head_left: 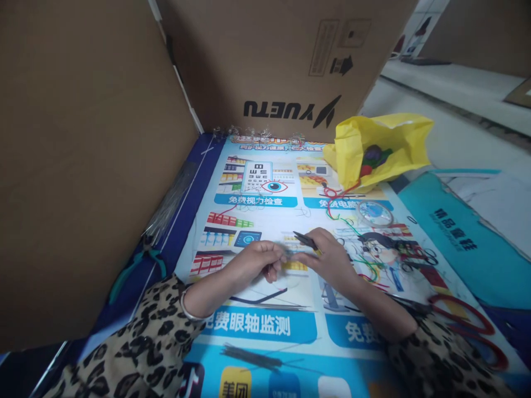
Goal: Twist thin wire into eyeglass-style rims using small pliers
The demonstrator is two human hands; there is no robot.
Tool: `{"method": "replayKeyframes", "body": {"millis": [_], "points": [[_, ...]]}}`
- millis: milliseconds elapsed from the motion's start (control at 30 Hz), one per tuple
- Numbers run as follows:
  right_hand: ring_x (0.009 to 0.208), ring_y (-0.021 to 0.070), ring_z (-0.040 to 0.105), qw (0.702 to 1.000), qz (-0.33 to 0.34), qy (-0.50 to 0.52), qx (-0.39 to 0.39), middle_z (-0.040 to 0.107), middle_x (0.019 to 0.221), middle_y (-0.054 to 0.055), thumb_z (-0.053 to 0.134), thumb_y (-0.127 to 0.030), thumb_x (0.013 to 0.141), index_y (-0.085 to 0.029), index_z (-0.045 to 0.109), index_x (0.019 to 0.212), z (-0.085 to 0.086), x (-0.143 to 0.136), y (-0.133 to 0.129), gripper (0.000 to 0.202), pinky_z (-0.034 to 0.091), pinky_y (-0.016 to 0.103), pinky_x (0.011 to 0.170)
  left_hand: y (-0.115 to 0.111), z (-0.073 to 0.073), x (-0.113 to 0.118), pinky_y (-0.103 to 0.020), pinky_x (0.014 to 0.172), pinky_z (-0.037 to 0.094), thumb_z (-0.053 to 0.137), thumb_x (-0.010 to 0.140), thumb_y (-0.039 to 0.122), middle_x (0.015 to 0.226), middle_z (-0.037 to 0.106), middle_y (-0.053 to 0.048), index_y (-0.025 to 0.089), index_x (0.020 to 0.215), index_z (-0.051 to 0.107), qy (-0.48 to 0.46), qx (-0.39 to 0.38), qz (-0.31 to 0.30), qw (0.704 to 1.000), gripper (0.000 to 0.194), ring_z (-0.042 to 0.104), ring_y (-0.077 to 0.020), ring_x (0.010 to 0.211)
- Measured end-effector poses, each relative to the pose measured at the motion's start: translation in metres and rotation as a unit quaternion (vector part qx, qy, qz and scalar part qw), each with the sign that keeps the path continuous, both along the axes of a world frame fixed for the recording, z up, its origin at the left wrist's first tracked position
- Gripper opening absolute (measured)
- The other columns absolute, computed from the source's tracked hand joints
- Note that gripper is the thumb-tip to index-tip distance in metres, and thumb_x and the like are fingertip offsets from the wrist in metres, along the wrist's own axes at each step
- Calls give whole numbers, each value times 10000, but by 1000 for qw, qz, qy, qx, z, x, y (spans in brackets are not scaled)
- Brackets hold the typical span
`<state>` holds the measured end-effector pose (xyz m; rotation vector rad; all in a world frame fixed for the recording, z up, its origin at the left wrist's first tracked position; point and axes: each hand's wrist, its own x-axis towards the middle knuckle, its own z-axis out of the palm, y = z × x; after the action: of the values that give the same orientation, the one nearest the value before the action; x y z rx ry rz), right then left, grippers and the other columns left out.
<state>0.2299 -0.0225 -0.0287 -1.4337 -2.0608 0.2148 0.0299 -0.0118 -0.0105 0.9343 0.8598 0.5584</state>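
My left hand [261, 261] is closed in a pinch over the printed sheet; what lies between its fingertips is too fine to make out. My right hand [332, 260] is wrapped round small pliers [306, 241], their dark pointed jaws aimed up and to the left. The right thumb reaches toward the left fingertips, nearly meeting them. Below the hands, thin dark wires [265, 298] lie on the sheet. A bundle of short dark wires [253, 356] rests closer to me. Red and green cords [332, 202] trail over the sheet beyond my right hand.
A yellow bag [381, 149] with coloured balls inside stands at back right, near a tape roll [375, 213]. Red-handled scissors [464, 315] lie right. Teal-handled pliers [149, 257] and long wires [172, 202] lie left. Cardboard walls [265, 61] enclose the back and left.
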Motion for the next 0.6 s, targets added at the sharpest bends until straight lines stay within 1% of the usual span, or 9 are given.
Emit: {"method": "replayKeyframes", "body": {"millis": [67,100,200,300,367,500,600], "points": [[782,185,533,1000,-3,13,-18,565,792,49,558,-484,776,-184,528,818,-1,0,0,304,421,290,670,-1,-1,0,-203,427,383,598,733,318,547,536,17,112,733,596,-5,-7,-22,1000,206,482,-64,392],[769,179,533,999,-5,21,-33,563,784,41,557,-468,781,-187,528,815,-1,1,0,284,421,286,665,-1,-2,0,-205,428,386,592,742,322,553,541,15,113,743,598,-7,-8,-19,1000,209,484,-65,393],[712,154,537,995,-3,60,-84,556,750,15,549,-427,791,-195,532,805,2,4,-1,233,422,270,639,-1,-2,-1,-208,435,381,594,749,307,555,548,13,122,710,570,-15,-4,15,1000,191,489,-65,403],[698,144,540,989,26,94,-112,560,751,9,558,-425,780,-198,531,814,6,8,-1,230,431,266,640,1,-3,-1,-208,438,369,594,754,297,563,551,11,126,674,539,-12,2,49,999,197,491,-64,411],[699,145,537,988,51,90,-117,558,757,12,573,-446,765,-198,530,814,8,8,-1,256,432,267,639,2,-4,-1,-207,439,364,587,765,305,566,547,14,126,675,537,-15,6,62,998,206,489,-61,412],[730,158,538,986,100,68,-111,558,782,33,594,-500,738,-185,547,826,9,6,-1,330,433,279,654,3,-10,-2,-211,467,374,575,787,313,571,550,11,121,713,563,-43,17,68,997,206,493,-62,433],[776,173,548,985,116,70,-108,566,821,49,598,-528,724,-182,553,860,7,5,0,375,441,294,685,3,-14,-3,-209,462,374,567,798,319,576,547,7,115,760,584,-46,24,74,996,208,493,-65,436]]}}
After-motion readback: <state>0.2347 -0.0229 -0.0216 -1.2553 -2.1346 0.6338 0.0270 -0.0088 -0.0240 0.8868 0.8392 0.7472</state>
